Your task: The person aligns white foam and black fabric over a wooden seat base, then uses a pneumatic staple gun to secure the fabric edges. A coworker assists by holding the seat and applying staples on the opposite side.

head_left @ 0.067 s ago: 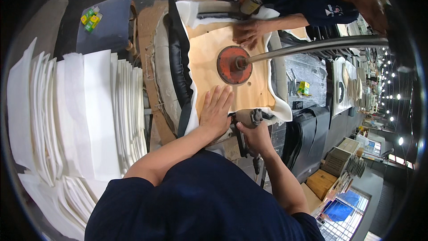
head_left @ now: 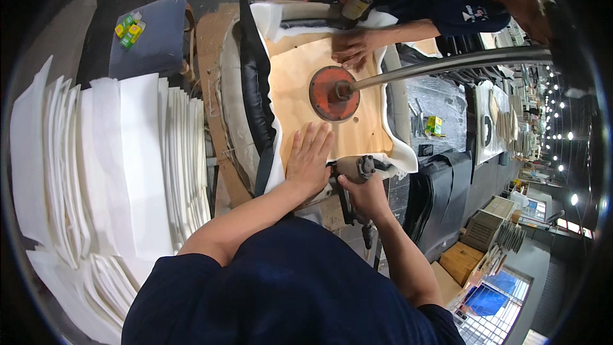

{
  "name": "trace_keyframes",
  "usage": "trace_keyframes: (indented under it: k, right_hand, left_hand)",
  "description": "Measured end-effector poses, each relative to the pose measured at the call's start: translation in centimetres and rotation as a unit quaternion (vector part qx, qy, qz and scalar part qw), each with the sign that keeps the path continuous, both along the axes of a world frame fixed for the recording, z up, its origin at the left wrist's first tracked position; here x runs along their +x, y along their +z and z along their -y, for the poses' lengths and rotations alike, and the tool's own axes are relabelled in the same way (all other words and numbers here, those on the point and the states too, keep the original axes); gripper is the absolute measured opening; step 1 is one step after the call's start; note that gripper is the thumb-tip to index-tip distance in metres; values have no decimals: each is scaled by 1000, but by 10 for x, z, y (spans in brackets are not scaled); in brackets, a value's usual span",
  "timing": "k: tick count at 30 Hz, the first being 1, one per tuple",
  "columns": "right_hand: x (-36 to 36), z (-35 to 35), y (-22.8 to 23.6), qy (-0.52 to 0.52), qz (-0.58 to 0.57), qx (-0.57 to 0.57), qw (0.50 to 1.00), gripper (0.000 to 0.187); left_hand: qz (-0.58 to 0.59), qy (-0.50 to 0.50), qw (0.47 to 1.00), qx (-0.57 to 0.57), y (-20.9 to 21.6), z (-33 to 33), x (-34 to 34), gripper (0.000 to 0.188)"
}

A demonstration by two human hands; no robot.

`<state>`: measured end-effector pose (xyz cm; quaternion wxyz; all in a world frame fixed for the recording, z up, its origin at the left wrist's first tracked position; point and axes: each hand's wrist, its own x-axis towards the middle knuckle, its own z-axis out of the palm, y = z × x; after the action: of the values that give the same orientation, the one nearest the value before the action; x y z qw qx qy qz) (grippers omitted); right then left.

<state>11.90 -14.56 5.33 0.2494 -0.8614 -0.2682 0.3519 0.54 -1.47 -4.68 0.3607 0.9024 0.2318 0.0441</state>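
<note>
My left hand (head_left: 310,163) lies flat on a plywood panel (head_left: 294,99), its fingers stretched out. My right hand (head_left: 369,197) grips a pneumatic staple gun (head_left: 352,168) whose head is at the panel's near edge. White padding (head_left: 402,153) shows around the panel, and black cover material (head_left: 257,108) stands up along its left side. A round red press plate (head_left: 333,94) on a metal rod (head_left: 440,69) bears on the panel's middle. Across from me, a co-worker's hand (head_left: 351,48) rests on the panel; their other hand holds a similar tool (head_left: 356,5).
A stack of white padding sheets (head_left: 137,166) stands at the left. Behind it, yellow-green boxes (head_left: 130,29) lie on a grey-blue seat (head_left: 150,51). Black sheets (head_left: 440,195) hang at the right, below a worktable (head_left: 447,96) with another small box (head_left: 435,126).
</note>
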Motion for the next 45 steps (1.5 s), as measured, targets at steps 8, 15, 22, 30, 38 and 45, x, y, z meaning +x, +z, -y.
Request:
trace_keyframes:
  k: [8, 15, 22, 30, 38, 45]
  right_hand:
    - [-9, 50, 5, -209, -101, 51, 971, 23]
    - [-53, 141, -44, -355, -5, 183, 917, 31]
    - [-54, 223, -72, -448, 67, 143, 880, 31]
    - [71, 295, -88, -502, -40, 138, 853, 28]
    - [275, 356, -190, -529, -169, 142, 820, 39]
    - [430, 351, -265, -468, -234, 69, 850, 31]
  left_hand:
    - [-26, -113, 991, -61, 26, -36, -22, 68]
    - [-25, -324, 939, -110, 49, 26, -10, 78]
    - [-42, -310, 950, 3, 13, 39, -12, 99]
    - [-60, -158, 985, -27, 29, 58, 12, 79]
    - [-41, 65, 982, 174, 18, 135, 54, 59]
    - [-106, 198, 949, 220, 19, 148, 89, 50]
